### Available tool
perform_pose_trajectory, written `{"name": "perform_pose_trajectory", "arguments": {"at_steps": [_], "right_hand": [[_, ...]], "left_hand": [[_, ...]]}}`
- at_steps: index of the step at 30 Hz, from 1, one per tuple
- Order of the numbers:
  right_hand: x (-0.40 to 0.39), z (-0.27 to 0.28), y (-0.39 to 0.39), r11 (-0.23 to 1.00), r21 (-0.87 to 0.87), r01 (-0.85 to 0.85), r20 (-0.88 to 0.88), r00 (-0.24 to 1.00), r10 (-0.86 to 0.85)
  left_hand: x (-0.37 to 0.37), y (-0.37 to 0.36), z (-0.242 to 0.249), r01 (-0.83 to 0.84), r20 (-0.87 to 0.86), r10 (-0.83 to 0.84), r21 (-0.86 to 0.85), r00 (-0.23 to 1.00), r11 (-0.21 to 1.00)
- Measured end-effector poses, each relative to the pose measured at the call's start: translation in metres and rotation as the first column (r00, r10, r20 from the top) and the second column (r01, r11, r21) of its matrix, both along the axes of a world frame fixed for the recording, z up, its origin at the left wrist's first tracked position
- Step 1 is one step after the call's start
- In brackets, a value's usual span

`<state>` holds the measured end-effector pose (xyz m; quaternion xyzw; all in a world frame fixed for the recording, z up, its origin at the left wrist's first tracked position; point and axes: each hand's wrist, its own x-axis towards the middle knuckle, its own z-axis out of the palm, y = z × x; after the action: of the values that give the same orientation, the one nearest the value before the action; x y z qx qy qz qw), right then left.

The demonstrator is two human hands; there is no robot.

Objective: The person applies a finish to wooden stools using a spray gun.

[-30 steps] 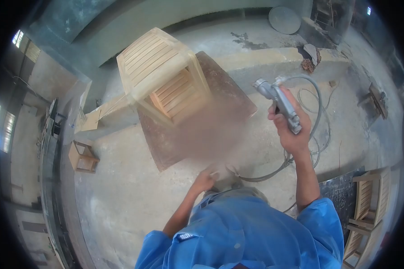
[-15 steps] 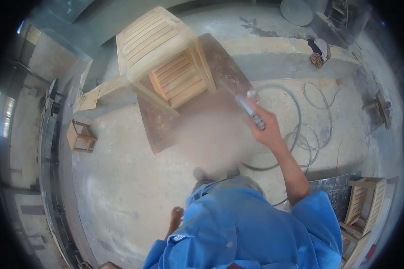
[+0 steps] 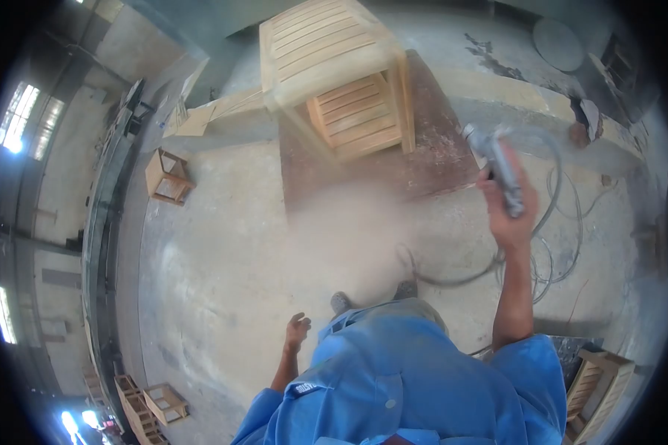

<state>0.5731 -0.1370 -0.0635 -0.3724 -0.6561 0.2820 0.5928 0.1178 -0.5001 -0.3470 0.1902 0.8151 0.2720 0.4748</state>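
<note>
My right hand is wrapped round a grey metal spray gun, out to the right of a slatted wooden stool. The stool has a lower slatted shelf and stands on a dark reddish-brown board. A hose runs near the gun and down to the floor. My left hand hangs low beside my body, fingers apart and touching nothing. A pale blurred haze hides part of the board's near edge and the floor before my feet.
A small wooden stool stands on the floor at left. More wooden frames sit at lower left, and another slatted piece at lower right. Hose coils lie on the right. A low ledge crosses behind the board.
The view has shifted, so the stool and floor items appear further right. My right hand with the spray gun is further from the stool, and the gun is more upright.
</note>
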Motion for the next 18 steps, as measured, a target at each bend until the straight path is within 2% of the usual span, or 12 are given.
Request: {"name": "perform_pose_trajectory", "arguments": {"at_steps": [2,4,6,9,12,15,18], "right_hand": [[-0.012,0.036,-0.004,0.99,0.104,-0.094,-0.127,0.986,0.107],[-0.032,0.044,-0.006,0.941,0.256,-0.223,0.014,0.974,0.227],[-0.057,0.053,-0.005,0.892,0.308,-0.332,0.125,0.943,0.308],[-0.091,0.037,0.0,0.888,0.199,-0.414,0.221,0.902,0.371],[-0.113,-0.05,0.015,0.925,0.002,-0.381,0.305,0.881,0.362],[-0.113,-0.119,0.021,0.925,-0.214,-0.314,0.374,0.848,0.375],[-0.112,-0.144,0.013,0.897,-0.358,-0.261,0.398,0.826,0.399]], "left_hand": [[0.002,-0.005,-0.003,-0.036,0.009,0.037,-0.037,0.999,0.999],[0.006,-0.006,-0.01,-0.104,0.022,0.105,-0.048,0.994,0.993],[0.012,-0.018,-0.024,-0.207,0.036,0.209,-0.043,0.977,0.977],[0.019,-0.043,-0.029,-0.145,0.083,0.143,0.023,0.986,0.989],[0.022,-0.057,-0.037,-0.133,0.039,0.138,-0.098,0.99,0.986],[0.019,-0.065,-0.044,-0.043,-0.047,0.041,-0.047,0.998,0.998],[-0.014,-0.078,-0.09,0.194,-0.186,-0.192,-0.011,0.964,0.981]]}}
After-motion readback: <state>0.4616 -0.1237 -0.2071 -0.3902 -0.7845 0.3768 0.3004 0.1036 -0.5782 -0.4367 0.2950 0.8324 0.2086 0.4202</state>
